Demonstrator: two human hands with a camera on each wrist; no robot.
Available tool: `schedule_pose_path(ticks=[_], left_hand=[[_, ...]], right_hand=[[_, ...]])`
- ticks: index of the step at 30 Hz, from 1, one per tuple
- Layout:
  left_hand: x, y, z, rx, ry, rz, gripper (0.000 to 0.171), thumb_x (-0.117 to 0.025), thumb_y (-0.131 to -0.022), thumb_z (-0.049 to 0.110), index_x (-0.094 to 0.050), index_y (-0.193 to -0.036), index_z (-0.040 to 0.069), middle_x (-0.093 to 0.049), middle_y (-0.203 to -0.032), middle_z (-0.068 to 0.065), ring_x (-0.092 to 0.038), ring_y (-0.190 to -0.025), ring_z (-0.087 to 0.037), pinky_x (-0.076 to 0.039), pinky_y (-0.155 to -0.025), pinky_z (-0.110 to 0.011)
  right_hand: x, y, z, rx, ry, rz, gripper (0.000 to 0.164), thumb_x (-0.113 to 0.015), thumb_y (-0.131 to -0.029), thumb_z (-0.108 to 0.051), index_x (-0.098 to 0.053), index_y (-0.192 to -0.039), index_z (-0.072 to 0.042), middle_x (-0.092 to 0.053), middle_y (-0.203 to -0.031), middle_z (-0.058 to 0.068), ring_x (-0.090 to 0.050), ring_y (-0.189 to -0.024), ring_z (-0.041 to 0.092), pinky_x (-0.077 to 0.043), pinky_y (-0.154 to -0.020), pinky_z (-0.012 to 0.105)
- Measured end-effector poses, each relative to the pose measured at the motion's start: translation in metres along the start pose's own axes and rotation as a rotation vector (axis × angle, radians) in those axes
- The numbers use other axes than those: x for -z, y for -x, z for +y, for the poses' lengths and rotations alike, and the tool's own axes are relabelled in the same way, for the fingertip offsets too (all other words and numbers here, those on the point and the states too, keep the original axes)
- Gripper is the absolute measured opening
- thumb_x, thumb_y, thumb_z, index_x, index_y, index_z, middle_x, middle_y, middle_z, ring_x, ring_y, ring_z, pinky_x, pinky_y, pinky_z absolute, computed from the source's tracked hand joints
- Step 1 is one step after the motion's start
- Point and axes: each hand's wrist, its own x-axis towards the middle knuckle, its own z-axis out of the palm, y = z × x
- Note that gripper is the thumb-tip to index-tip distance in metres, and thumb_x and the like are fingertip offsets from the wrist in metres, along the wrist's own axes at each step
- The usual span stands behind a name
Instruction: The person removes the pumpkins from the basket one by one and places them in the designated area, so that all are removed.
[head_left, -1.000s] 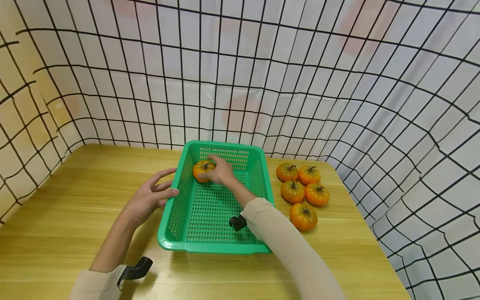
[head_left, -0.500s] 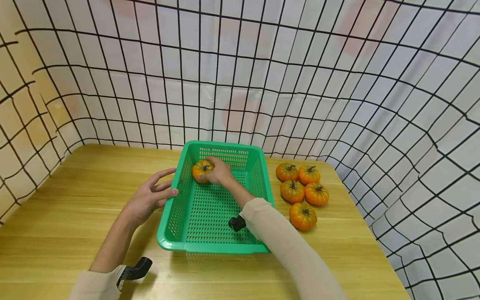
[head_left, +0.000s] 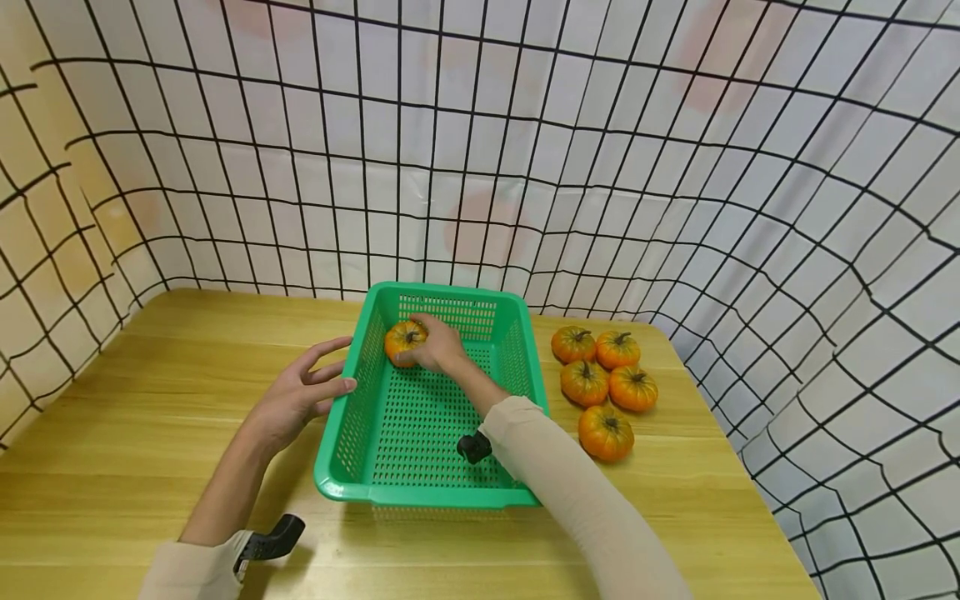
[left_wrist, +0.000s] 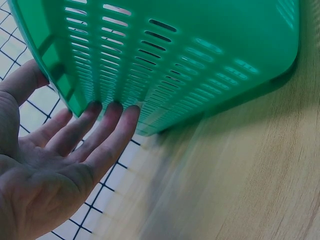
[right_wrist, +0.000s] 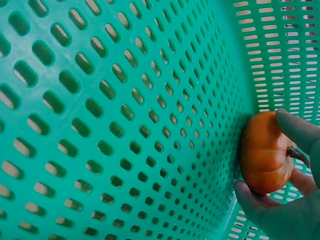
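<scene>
My right hand reaches into the green plastic basket and grips a small orange pumpkin with thumb and fingers. The right wrist view shows this pumpkin low in a corner of the basket, its stem pointing sideways toward the palm. My left hand holds the basket's left side. In the left wrist view, the thumb of that hand lies over the rim, while the fingertips rest against the outside of the slotted wall.
To the right of the basket, several more small pumpkins sit grouped on the wooden table. One pumpkin lies nearest the front of that group. A white curtain with a black grid pattern surrounds the back and sides of the table.
The right hand and its pumpkin have shifted very slightly left, then stayed still inside the basket. The left hand and basket hold their place.
</scene>
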Motion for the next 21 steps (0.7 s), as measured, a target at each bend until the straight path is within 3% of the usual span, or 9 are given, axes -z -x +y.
schedule_pose_path(ticks=[4, 9, 21], left_hand=[[-0.0004, 0.0000, -0.0004, 0.000, 0.003, -0.005, 0.073, -0.067, -0.097, 0.009, -0.028, -0.159, 0.015, -0.037, -0.157, -0.029, -0.068, -0.116, -0.022, -0.059, -0.091, -0.038], [-0.0004, 0.0003, -0.0007, 0.004, 0.006, -0.007, 0.074, -0.067, -0.097, 0.010, -0.027, -0.159, 0.015, -0.036, -0.158, -0.029, -0.069, -0.115, -0.023, -0.059, -0.091, -0.038], [-0.0001, 0.0000, 0.0013, 0.006, 0.011, -0.005, 0.074, -0.067, -0.097, 0.009, -0.027, -0.159, 0.015, -0.036, -0.157, -0.030, -0.070, -0.113, -0.021, -0.059, -0.090, -0.038]], right_hand=[[-0.0007, -0.0008, 0.0012, -0.003, 0.006, 0.004, 0.079, -0.085, -0.083, -0.032, -0.047, -0.152, -0.024, -0.052, -0.151, 0.008, -0.048, -0.134, 0.035, -0.046, -0.108, 0.049], [-0.0008, -0.0027, 0.0022, 0.008, 0.032, -0.009, 0.080, -0.084, -0.084, -0.032, -0.046, -0.153, -0.024, -0.051, -0.152, 0.007, -0.049, -0.135, 0.033, -0.041, -0.113, 0.048], [-0.0020, -0.0026, 0.0001, -0.009, 0.062, -0.001, 0.078, -0.084, -0.084, -0.035, -0.048, -0.152, -0.026, -0.054, -0.149, 0.006, -0.050, -0.132, 0.033, -0.047, -0.107, 0.047]])
